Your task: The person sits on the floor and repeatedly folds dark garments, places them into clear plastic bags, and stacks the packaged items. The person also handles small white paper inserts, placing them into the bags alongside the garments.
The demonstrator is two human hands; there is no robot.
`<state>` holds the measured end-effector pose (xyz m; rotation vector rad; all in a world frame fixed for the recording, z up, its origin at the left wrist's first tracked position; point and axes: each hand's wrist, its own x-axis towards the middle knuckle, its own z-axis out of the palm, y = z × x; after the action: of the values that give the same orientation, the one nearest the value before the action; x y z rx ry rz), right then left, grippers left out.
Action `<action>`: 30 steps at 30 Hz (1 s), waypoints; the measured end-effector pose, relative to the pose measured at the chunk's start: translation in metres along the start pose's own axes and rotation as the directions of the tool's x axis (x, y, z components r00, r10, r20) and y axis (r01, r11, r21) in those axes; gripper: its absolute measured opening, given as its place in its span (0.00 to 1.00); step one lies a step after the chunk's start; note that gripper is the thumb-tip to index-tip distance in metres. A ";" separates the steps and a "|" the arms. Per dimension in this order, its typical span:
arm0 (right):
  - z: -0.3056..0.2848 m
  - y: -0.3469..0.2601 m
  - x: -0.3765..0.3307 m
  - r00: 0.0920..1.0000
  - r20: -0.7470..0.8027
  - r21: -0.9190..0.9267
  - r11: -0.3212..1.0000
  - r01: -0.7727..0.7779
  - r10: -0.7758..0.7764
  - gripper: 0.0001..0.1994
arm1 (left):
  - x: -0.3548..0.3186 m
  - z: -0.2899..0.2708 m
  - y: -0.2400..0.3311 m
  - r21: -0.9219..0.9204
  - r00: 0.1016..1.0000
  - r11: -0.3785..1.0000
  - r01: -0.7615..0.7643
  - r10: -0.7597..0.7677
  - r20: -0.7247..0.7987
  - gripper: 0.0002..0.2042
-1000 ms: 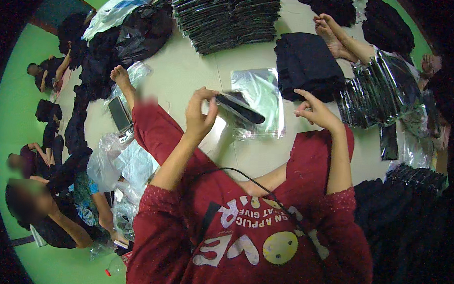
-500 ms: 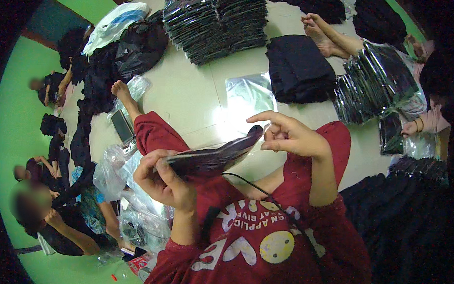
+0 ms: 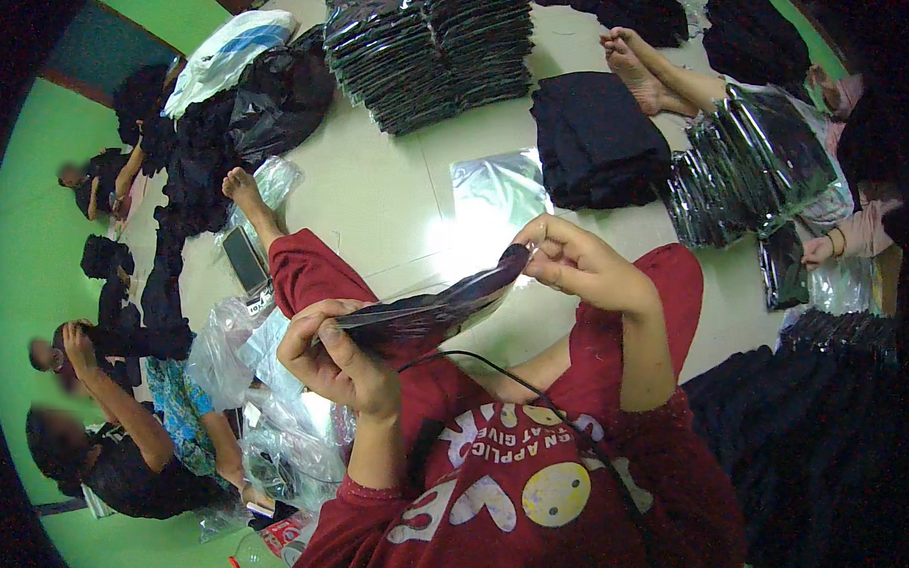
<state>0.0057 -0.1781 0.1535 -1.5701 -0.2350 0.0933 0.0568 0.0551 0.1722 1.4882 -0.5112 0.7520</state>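
Note:
A clear plastic bag with black folded cloth inside (image 3: 429, 311) is stretched aslant above my lap. At its left end, my left hand (image 3: 340, 360) grips it between thumb and fingers. My right hand (image 3: 580, 266) pinches the other, higher end, where the plastic gathers around the dark cloth. Beyond my hands, flat clear plastic bags (image 3: 498, 183) lie on the floor, shining under the light. Behind them to the right sits a pile of black folded cloth (image 3: 598, 139).
Bagged black garments form a tall stack (image 3: 428, 53) at the far middle and another stack (image 3: 754, 164) at right, beside a co-worker's hand (image 3: 818, 251). Loose plastic bags (image 3: 289, 448) and a phone (image 3: 244, 259) lie left. A dark cable (image 3: 492, 359) crosses my lap. Co-workers sit along the left.
My right hand's fingers, partly spread before, have closed on the bag's end. My left hand has shifted slightly right. At left, a co-worker's arm has risen toward the head.

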 end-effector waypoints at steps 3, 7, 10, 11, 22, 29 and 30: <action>-0.003 -0.006 0.000 0.999 0.020 0.009 0.999 -0.039 0.039 0.11 | 0.000 0.001 -0.003 -0.009 1.000 1.000 0.000 0.000 0.000 0.05; -0.001 -0.004 0.004 1.000 -0.011 -0.052 0.998 -0.029 0.029 0.10 | -0.005 -0.002 -0.009 -0.051 0.999 0.998 0.035 -0.035 -0.001 0.05; -0.003 0.011 0.011 0.996 -0.088 -0.125 0.992 -0.030 0.019 0.09 | -0.007 -0.004 -0.027 0.067 0.994 0.992 0.108 -0.108 -0.001 0.05; -0.006 0.018 0.015 0.993 -0.115 -0.146 0.989 -0.033 0.016 0.09 | -0.005 -0.004 -0.037 0.158 0.991 0.979 0.132 -0.131 -0.015 0.05; -0.063 0.101 0.064 0.931 -0.364 -0.188 0.981 -0.055 -0.017 0.07 | 0.009 0.034 -0.183 -0.165 0.777 0.789 0.592 -0.505 0.375 0.05; -0.028 0.234 0.027 0.887 -0.441 -0.302 0.910 -0.286 0.133 0.08 | -0.119 0.028 -0.237 0.573 0.591 0.546 0.611 -0.797 0.128 0.06; -0.028 0.242 0.023 0.841 -0.452 -0.267 0.855 -0.445 0.297 0.08 | -0.129 0.028 -0.238 0.725 0.559 0.442 0.528 -0.824 0.095 0.07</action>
<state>0.0555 -0.2006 -0.0847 -1.9515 0.4103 0.0379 0.1432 0.0274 -0.0842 2.3140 0.1280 -0.1706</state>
